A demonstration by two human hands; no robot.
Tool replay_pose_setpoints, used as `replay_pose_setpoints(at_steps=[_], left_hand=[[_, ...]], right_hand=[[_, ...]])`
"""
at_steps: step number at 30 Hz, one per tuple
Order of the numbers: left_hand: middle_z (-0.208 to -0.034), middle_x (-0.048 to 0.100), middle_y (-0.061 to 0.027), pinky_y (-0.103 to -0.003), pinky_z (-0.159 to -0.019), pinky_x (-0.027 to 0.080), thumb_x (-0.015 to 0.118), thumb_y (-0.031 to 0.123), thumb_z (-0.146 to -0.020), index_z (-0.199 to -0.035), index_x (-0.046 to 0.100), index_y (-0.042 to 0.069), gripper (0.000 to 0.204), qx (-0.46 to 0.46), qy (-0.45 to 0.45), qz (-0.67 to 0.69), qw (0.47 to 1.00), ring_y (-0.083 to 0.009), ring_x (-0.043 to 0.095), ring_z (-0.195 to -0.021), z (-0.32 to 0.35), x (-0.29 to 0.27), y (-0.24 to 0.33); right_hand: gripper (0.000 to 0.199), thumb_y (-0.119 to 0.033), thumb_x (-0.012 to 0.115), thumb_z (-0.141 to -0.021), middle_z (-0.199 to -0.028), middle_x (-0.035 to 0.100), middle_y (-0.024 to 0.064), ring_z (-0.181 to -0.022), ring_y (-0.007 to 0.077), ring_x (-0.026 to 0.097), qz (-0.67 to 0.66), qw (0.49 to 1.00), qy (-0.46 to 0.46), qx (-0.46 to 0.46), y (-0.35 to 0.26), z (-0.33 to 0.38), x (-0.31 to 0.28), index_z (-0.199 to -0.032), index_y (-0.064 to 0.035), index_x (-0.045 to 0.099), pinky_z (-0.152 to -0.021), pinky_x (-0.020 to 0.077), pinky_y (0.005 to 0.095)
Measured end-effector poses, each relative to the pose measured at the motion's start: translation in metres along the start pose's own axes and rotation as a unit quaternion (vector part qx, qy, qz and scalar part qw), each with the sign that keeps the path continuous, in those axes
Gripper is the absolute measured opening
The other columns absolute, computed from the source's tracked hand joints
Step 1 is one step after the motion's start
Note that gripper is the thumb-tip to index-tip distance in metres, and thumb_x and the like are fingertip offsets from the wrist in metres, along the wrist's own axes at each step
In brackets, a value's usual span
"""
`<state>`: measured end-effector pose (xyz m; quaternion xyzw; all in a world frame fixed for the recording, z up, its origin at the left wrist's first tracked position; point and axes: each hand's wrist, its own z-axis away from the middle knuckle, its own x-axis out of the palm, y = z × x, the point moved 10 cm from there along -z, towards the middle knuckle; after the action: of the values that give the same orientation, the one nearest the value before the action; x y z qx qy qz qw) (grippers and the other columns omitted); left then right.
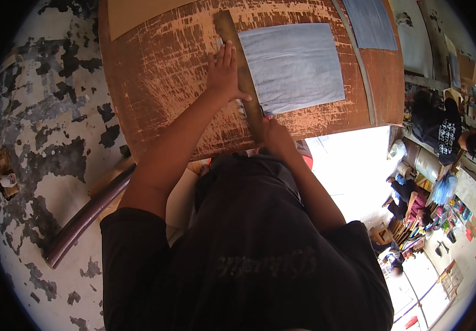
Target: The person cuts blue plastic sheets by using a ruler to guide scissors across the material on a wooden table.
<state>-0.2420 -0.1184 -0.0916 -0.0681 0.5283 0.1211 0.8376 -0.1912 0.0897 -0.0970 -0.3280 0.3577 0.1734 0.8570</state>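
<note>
My left hand (227, 77) lies flat on a long straightedge (242, 60), fingers stretched forward and thumb spread across it. The straightedge is dull brown and runs from the far side of the worktable to its near edge. Along its right side lies a grey, slightly creased sheet (296, 69), perhaps cloth or leather. My right hand (275, 135) is closed at the near end of the straightedge, by the sheet's near left corner. A small reddish thing with a dark tip shows at its fingers, too small to name.
The worktable (160, 83) has a scratched brown top. A tan board (138, 14), a thin strip (359, 63) and another grey sheet (373, 25) lie on it. A dark roll (89, 218) leans at the left. Other people (442, 129) are at the right among piled goods.
</note>
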Motion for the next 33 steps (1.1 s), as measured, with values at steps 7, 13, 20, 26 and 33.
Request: replay_pose_setpoints(at_steps=[7,13,20,26,33], left_hand=[[-0.177,0.001,-0.0210,-0.064,-0.128,0.017,0.085,0.086,-0.052,-0.167,0.007,-0.005,0.166,0.004,-0.001,-0.006,1.000,-0.0342,0.011,-0.164,-0.004,0.000,0.001],[-0.177,0.003,-0.0225,-0.062,-0.128,0.017,0.088,0.083,-0.051,-0.167,0.009,-0.004,0.165,0.007,0.020,0.038,0.999,-0.0352,0.009,-0.164,-0.001,0.003,-0.002],[-0.175,0.007,-0.0249,-0.062,-0.129,0.015,0.093,0.074,-0.050,-0.166,0.015,-0.004,0.161,0.022,0.032,0.080,0.996,-0.0368,0.011,-0.164,-0.003,-0.001,-0.001],[-0.176,0.004,-0.0243,-0.062,-0.128,0.018,0.094,0.073,-0.052,-0.168,0.014,0.001,0.159,0.017,0.029,0.070,0.997,-0.0379,0.007,-0.164,-0.001,0.001,0.000],[-0.176,0.003,-0.0241,-0.064,-0.128,0.016,0.091,0.076,-0.052,-0.168,0.011,-0.002,0.161,0.003,-0.023,0.012,1.000,-0.0368,0.006,-0.164,-0.004,0.000,0.002]], right_hand=[[0.053,-0.035,0.036,-0.114,-0.101,0.066,0.0419,-0.097,0.0580,0.066,-0.145,0.986,0.002,0.087,0.022,0.045,0.009,-0.108,0.0111,0.060,-0.087,0.0502,0.0633],[0.029,-0.021,0.053,-0.105,-0.098,0.066,0.0301,-0.076,0.0473,0.069,-0.149,0.984,0.095,0.024,-0.009,-0.041,-0.077,-0.108,0.0065,0.060,-0.072,0.0593,0.0547],[0.025,-0.009,0.058,-0.096,-0.096,0.067,0.0325,-0.080,0.0458,0.072,0.042,0.969,0.198,-0.140,-0.075,-0.180,-0.131,-0.108,0.0127,0.061,-0.074,0.0612,0.0515],[0.023,-0.010,0.056,-0.097,-0.100,0.070,0.0323,-0.089,0.0439,0.074,0.076,0.981,0.141,-0.107,-0.081,-0.203,-0.123,-0.105,0.0090,0.066,-0.077,0.0618,0.0515],[0.031,-0.017,0.058,-0.100,-0.103,0.069,0.0295,-0.096,0.0441,0.074,0.116,0.988,0.054,-0.086,-0.065,-0.147,-0.084,-0.116,0.0097,0.060,-0.079,0.0619,0.0507]])
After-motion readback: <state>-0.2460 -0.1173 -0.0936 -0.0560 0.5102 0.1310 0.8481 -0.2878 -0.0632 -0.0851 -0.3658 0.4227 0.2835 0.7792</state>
